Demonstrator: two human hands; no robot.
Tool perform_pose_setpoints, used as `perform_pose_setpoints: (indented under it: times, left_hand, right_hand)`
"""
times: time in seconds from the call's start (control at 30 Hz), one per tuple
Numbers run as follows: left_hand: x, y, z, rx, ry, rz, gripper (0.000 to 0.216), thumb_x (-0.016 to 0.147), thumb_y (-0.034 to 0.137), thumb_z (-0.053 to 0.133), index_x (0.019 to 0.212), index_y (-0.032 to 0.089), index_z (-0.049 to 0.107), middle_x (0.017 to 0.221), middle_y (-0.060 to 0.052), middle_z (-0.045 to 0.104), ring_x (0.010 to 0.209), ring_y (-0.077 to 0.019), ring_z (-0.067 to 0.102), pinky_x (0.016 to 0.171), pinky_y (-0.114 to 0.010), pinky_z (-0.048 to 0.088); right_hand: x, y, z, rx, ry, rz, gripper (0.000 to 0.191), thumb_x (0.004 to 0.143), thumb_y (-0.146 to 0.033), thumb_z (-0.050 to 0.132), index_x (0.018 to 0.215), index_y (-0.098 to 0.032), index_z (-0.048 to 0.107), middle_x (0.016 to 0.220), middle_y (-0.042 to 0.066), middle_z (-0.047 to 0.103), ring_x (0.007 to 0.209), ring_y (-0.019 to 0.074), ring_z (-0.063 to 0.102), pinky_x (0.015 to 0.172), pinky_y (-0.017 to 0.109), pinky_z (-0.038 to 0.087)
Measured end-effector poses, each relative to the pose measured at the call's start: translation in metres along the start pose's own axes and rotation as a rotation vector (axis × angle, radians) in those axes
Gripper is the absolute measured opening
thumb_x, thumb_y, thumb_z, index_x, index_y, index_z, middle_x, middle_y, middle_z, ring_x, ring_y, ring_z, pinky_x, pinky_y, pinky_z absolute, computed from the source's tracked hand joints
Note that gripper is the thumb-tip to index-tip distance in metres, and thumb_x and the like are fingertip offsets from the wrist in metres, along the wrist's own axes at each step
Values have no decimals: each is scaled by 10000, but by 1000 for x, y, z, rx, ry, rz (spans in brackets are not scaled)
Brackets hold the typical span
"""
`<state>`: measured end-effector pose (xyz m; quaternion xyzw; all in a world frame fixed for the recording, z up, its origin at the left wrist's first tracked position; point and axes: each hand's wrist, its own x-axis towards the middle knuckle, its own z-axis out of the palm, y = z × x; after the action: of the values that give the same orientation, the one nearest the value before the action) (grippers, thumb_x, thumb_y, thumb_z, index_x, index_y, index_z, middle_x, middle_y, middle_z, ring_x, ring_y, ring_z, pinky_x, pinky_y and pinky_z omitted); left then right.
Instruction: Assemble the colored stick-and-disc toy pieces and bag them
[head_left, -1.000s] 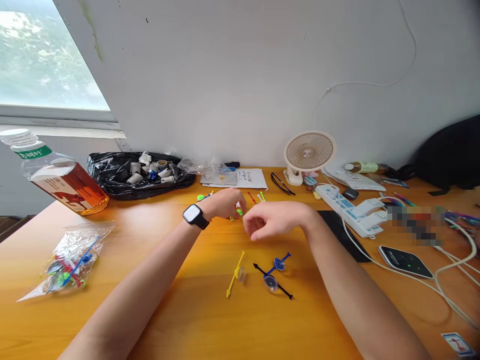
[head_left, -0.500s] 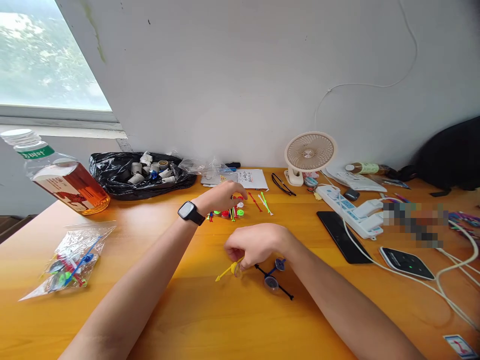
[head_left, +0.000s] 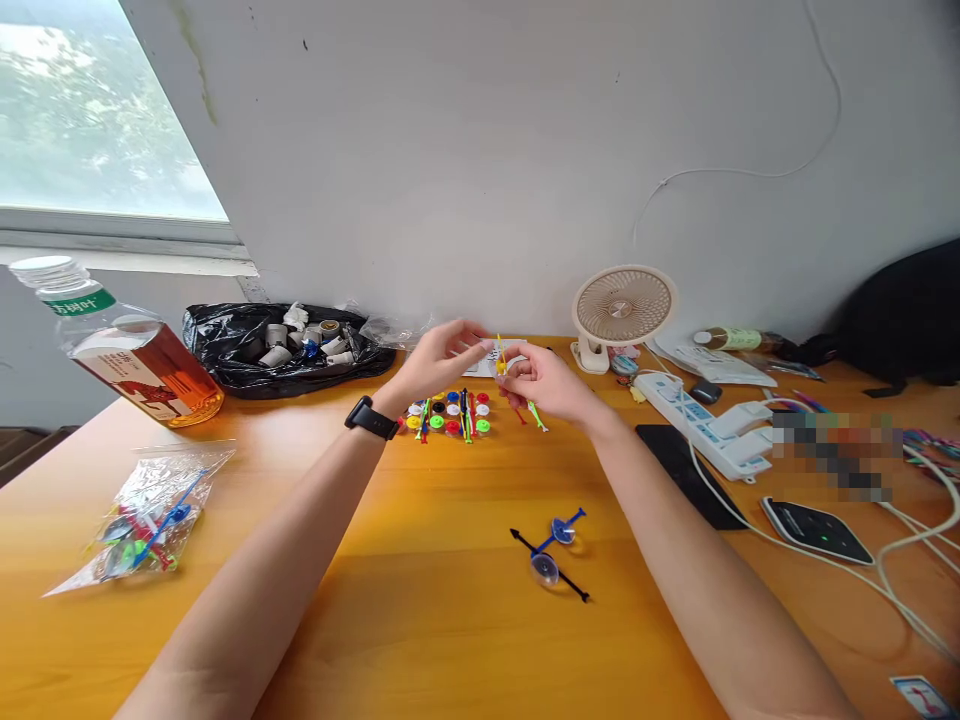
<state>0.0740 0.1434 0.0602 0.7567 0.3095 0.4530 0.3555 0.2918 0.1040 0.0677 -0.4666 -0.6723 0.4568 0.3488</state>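
Observation:
Above the back of the table, my right hand [head_left: 553, 385] pinches a small yellow toy arrow with a suction cup [head_left: 501, 366], held upright. Close to its left side is my left hand [head_left: 439, 362], thumb and fingers apart and nothing seen in them. Rows of coloured suction cups [head_left: 437, 423] lie below my hands, with bunches of thin plastic arrows [head_left: 466, 415] across them. A green arrow [head_left: 536, 416] and a red one lie partly hidden under my right hand. Nearer me, a black arrow [head_left: 574, 586] and a blue arrow [head_left: 577, 518], each with a suction cup, lie touching.
Left: a tea bottle [head_left: 142, 370], a clear bag of arrow parts [head_left: 154, 525] and a black plastic bag [head_left: 217, 350]. Right: a fan [head_left: 625, 308], a power strip [head_left: 686, 420] with cables, a black phone [head_left: 675, 470] and a white-edged device [head_left: 816, 530].
My right hand has lifted the yellow arrow from the front of the table, up and away from me. My left hand has risen off the coloured parts to beside it.

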Motion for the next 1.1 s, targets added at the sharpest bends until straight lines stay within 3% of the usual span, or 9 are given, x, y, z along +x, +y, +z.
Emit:
perform_pose_setpoints:
  times: [0.1,0.2,0.3,0.47,0.6,0.7,0.8,0.93,1.1]
  left_hand:
    - [-2,-4,18,-61,-72,-20,385,912,468,774,1103,137,723,1046,-111,793,885,-185,766,801,-292,617]
    - [-2,-9,29,-78,-35,6,336,895,432,790,1036,132,733,994,-104,800,886,-192,773,831,-308,632]
    - [-1,-13,31,-7,-1,66,293,878,396,802,1011,141,749,969,-84,799,869,-180,760,852,-306,632]
    - [-3,-14,29,193,-26,150,193,877,277,772,1034,164,770,1028,-64,789,886,-163,734,850,-289,613]
    - [-5,-13,32,129,-100,142,154,906,278,734,1008,162,727,995,-57,778,892,-166,738,853,-290,609]
    - [-7,-14,38,47,-138,140,128,904,276,720,943,160,681,910,-38,749,819,-145,722,806,-269,601]
    - [-10,-21,47,80,-143,130,139,889,245,712,1000,166,686,917,-34,746,800,-139,713,792,-260,588]
    - [-19,-28,66,277,-206,91,117,863,218,728,970,172,717,927,-52,754,833,-183,711,786,-292,562]
    - [-27,-28,80,605,-319,79,131,859,244,770,979,192,762,977,-104,760,959,-282,703,836,-368,534]
  right_hand:
    - [4,4,6,22,46,-22,316,826,-346,762,1028,-219,554,749,-14,670,601,153,647,564,270,513]
    - [7,3,5,-60,128,-41,169,832,-265,689,969,-195,621,805,15,684,649,152,654,596,270,514]
    - [9,3,1,-57,227,-43,141,844,-237,625,976,-187,637,786,19,668,668,158,650,611,276,524]
    - [8,7,-2,40,91,-48,211,796,-202,652,975,-218,542,778,2,659,673,172,673,639,299,560]
    - [6,12,-3,22,3,-43,168,836,-256,622,953,-227,504,692,-38,582,617,140,577,606,260,479]
    - [9,19,-5,-96,22,-29,140,902,-327,581,938,-232,485,675,-64,499,578,116,452,557,230,354]
    - [14,34,-12,-320,61,10,123,978,-337,512,917,-230,500,670,-62,466,590,125,426,563,232,308]
    - [18,54,-24,-720,53,115,60,959,-216,557,925,-194,601,740,-10,608,677,149,532,602,247,327]
    - [13,57,-36,-813,24,158,59,927,-191,635,959,-167,679,915,78,743,791,184,635,682,267,407]
